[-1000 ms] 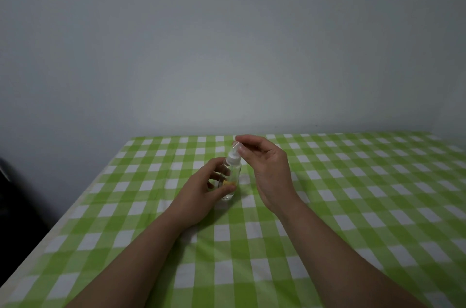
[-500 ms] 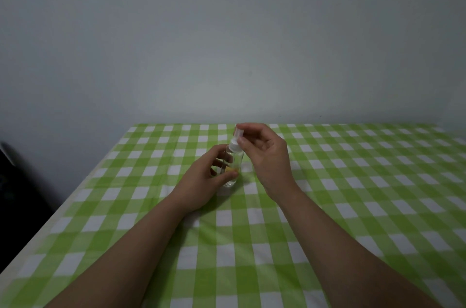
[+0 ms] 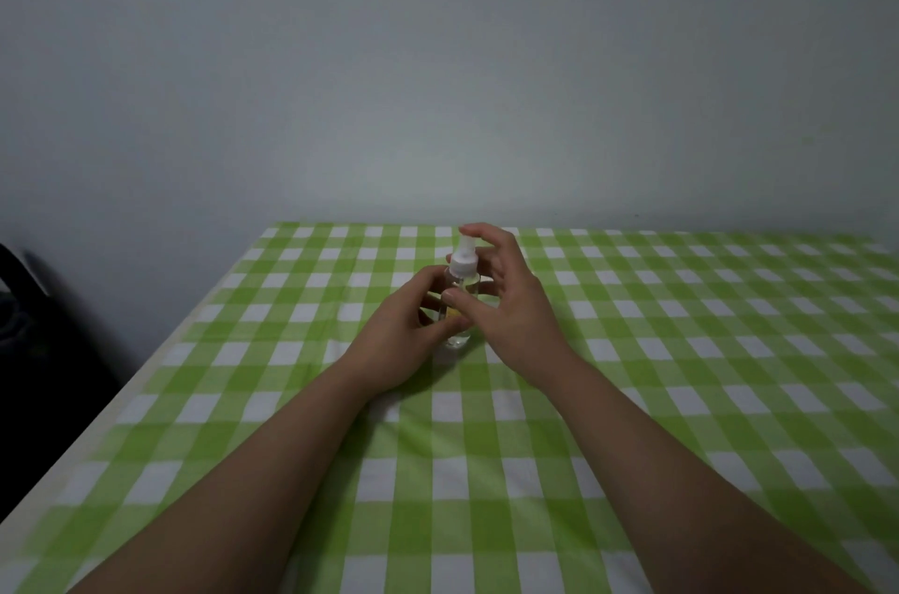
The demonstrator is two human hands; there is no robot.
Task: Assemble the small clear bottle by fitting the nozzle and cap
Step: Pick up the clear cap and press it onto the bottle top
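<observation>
A small clear bottle (image 3: 461, 301) stands upright on the green-and-white checked tablecloth (image 3: 681, 350). A white spray nozzle (image 3: 463, 256) sits on its neck. My left hand (image 3: 408, 326) wraps the bottle's lower body from the left. My right hand (image 3: 511, 297) curls around the bottle from the right, with its index finger arched over the nozzle's top and its thumb against the bottle's front. I cannot see a separate cap.
The table's left edge (image 3: 121, 399) runs diagonally toward me, with a dark object (image 3: 29, 301) beyond it on the left. A plain grey wall (image 3: 438, 82) rises behind the table's far edge.
The view has tilted up, so hands and bottle sit higher in the frame. My right fingers have loosened from pinching the nozzle tip to arching over it, thumb now on the bottle.
</observation>
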